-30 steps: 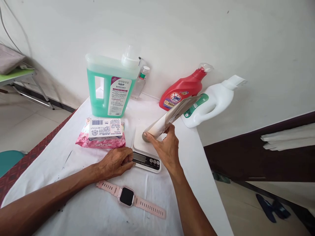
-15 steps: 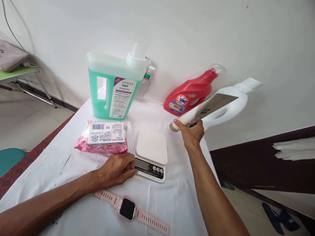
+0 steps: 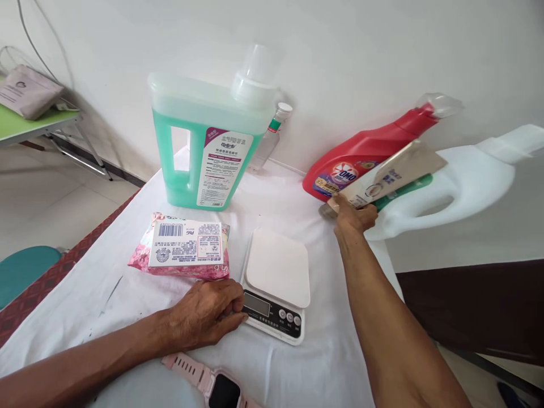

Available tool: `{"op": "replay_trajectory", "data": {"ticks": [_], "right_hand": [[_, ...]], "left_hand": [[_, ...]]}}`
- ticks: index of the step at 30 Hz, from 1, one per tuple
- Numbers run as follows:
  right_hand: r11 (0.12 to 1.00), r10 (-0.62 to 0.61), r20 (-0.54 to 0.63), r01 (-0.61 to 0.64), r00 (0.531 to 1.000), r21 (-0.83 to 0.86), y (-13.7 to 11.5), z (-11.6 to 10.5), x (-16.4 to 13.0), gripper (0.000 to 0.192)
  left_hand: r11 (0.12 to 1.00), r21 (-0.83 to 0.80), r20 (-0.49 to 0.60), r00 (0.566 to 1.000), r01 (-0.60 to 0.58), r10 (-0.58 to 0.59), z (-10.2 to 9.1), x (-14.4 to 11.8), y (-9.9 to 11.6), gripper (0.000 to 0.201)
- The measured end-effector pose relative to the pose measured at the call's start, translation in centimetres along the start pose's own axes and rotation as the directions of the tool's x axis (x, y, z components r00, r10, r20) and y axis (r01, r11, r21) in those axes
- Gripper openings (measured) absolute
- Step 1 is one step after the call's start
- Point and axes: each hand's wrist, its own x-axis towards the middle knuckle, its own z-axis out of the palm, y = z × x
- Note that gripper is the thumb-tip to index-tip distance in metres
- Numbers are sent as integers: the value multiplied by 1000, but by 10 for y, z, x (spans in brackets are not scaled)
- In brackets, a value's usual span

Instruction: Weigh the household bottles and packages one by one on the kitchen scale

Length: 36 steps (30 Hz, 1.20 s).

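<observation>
— What changed?
— I've carried the tube [image 3: 393, 177] off the scale [image 3: 277, 266]; my right hand [image 3: 355, 218], fingers pinching its cap end, holds it by the white jug [image 3: 459, 187].
— Left hand [image 3: 208, 314]?
— Fingers curled together, touching the scale's front on the surface [image 3: 276, 198].

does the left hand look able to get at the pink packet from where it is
Probably yes. The left hand rests against the scale, and the pink packet lies just beyond its knuckles on the white cloth, with nothing between them.

The left hand [image 3: 210, 317] lies palm down, fingers loosely curled, forearm stretched flat. The right hand [image 3: 352, 218] is raised at arm's length, fingers closed in a grip.
</observation>
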Motion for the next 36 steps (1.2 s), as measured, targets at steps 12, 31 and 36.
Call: {"op": "replay_trajectory", "data": {"ticks": [12,31,36], "right_hand": [[989,147,-131,-148,981,-2,-14,12,4,66],[957,-69,-85,90,994,275,-65,-55,-71,56],[823,-436,291,247,851,511,-134,-50,-125,62]], "left_hand": [[999,1,25,998,51,-51,-3,1,4,13],[1000,-8,16,1000,20,-20,-3,0,3,16],[1000,1,7,1000,25,-25,-5,1,4,16]]}}
